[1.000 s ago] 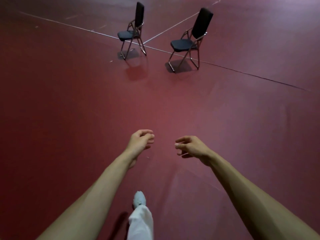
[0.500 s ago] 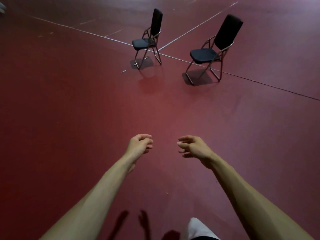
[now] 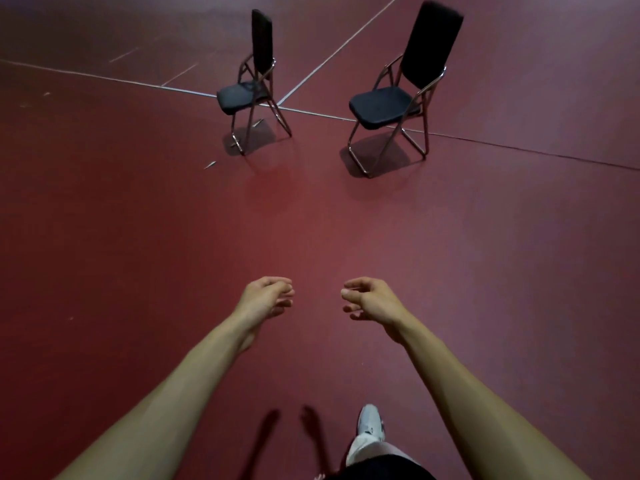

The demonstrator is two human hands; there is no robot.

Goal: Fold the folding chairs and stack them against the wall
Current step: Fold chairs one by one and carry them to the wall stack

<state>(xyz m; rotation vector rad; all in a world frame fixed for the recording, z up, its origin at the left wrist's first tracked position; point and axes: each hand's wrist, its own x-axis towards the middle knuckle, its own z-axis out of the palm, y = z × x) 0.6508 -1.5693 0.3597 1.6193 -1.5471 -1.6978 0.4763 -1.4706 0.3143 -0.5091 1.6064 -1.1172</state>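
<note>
Over the last second the gap to the chairs is closed by walking, and both are now seen larger. The left chair point(image 3: 242, 98) and right chair point(image 3: 381, 105) are left unfolded and upright on the red floor point(image 3: 138, 220), near each other by the white lines and well apart from the hands. The left hand point(image 3: 265, 299) and right hand point(image 3: 372, 299) are held out ahead with fingers loosely curled and nothing gripped. A shoe point(image 3: 370, 422) is set forward. Folding is judged not yet begun, and no wall is seen.

One wide head-worn view, facing forward and down at the floor point(image 3: 138, 237), left hand point(image 3: 265, 299) and right hand point(image 3: 372, 299) near, chairs point(image 3: 381, 105) farther ahead
</note>
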